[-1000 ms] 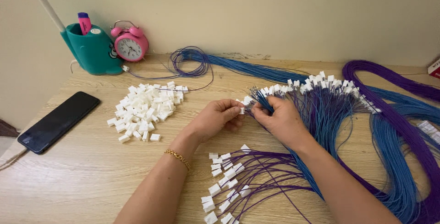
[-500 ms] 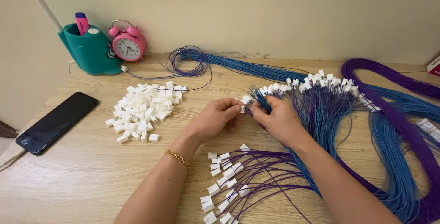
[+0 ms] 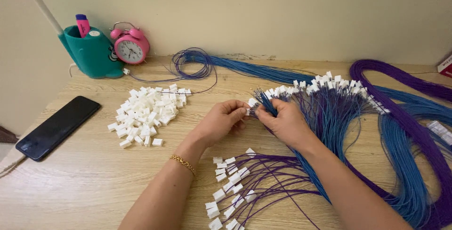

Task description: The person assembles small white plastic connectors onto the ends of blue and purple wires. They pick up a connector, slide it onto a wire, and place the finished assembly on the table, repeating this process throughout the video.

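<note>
A black phone (image 3: 57, 127) lies at nine o'clock on the wooden table (image 3: 84, 183), with a teal pen holder (image 3: 94, 53) and a pink alarm clock (image 3: 131, 46) standing against the wall at about ten o'clock. Just right of the phone, a loose heap of white plastic connector housings (image 3: 148, 112) waits, none of them wired. At the centre of the table, the person's left hand (image 3: 220, 121), a gold bracelet (image 3: 183, 163) at its wrist, pinches a single small white housing (image 3: 248, 111) between thumb and fingertips, and meets the right hand (image 3: 282, 124), which is closed around the ends of a few blue wires (image 3: 262, 103) drawn from the bundle; whether a wire is already seated in the housing cannot be told. At six o'clock, just below the hands, a fan of purple wires (image 3: 263, 183) lies with white housings already on their tips. From one to two o'clock a longer row of blue and purple wires (image 3: 329, 103) also carries fitted housings. At three o'clock, thick coils of purple cable (image 3: 400, 77) and blue cable (image 3: 400, 164) loop toward the table's edge. Judged from the two capped groups against the sizeable heap at left, the work appears well under way, with many housings left to fit.
</note>
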